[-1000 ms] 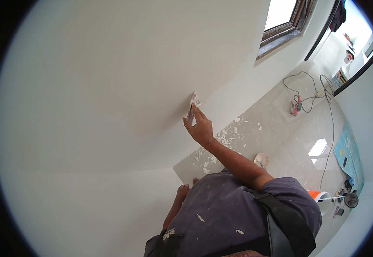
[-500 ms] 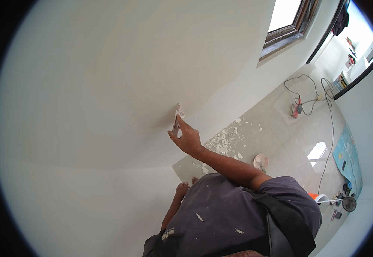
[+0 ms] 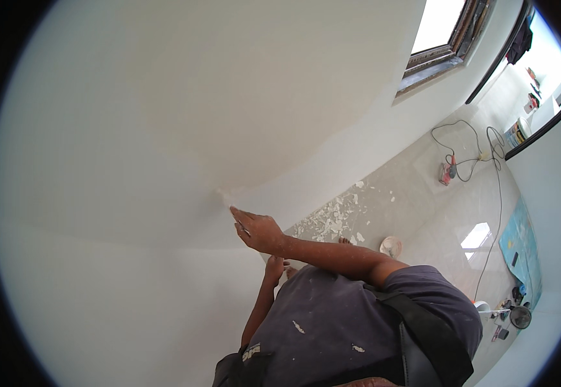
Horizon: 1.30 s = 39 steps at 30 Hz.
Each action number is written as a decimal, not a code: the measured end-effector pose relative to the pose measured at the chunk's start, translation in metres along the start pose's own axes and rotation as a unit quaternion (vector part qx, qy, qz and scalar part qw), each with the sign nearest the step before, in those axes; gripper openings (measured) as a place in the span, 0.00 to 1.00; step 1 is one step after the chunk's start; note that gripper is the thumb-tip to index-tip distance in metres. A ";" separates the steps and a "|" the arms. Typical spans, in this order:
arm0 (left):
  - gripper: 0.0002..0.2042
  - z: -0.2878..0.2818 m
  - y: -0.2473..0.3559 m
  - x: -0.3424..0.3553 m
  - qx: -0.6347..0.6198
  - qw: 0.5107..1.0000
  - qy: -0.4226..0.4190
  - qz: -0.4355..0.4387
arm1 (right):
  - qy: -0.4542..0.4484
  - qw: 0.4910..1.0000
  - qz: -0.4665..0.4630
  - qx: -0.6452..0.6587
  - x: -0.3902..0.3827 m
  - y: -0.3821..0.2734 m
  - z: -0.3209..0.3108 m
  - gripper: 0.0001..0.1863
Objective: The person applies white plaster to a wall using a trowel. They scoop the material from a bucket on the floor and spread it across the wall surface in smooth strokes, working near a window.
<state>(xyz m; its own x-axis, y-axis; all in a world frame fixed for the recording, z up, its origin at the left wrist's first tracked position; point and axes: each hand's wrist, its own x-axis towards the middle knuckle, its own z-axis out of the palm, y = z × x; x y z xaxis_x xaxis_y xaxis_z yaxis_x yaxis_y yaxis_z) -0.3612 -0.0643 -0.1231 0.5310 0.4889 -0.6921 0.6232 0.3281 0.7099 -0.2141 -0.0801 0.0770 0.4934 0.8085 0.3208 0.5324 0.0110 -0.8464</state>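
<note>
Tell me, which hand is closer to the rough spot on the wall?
The right hand: its fingertips nearly reach the rough spot. The left hand hangs lower, apart.

A scraper blade (image 3: 224,197) pressed to the white wall (image 3: 132,142) is mostly hidden behind the right hand (image 3: 259,232); its shape cannot be made out. The left hand (image 3: 274,266), hanging low, is partly covered by the right forearm, its grip unreadable. Tools (image 3: 509,316) at the floor's edge are too small to identify. The window (image 3: 445,35) is cut off by the rim.
</note>
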 end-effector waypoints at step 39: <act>0.16 0.027 0.169 -0.085 0.067 0.962 -0.005 0.264 | 0.111 0.990 -0.023 -0.089 0.055 0.014 -0.106 0.12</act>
<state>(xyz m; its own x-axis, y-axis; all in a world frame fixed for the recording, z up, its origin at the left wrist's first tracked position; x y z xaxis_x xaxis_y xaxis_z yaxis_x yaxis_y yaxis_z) -0.2852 -0.0718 0.0525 0.7991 0.5504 -0.2417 0.3328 -0.0703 0.9404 -0.1063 -0.0978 0.1285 0.5950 0.6596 0.4593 0.6601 -0.0749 -0.7475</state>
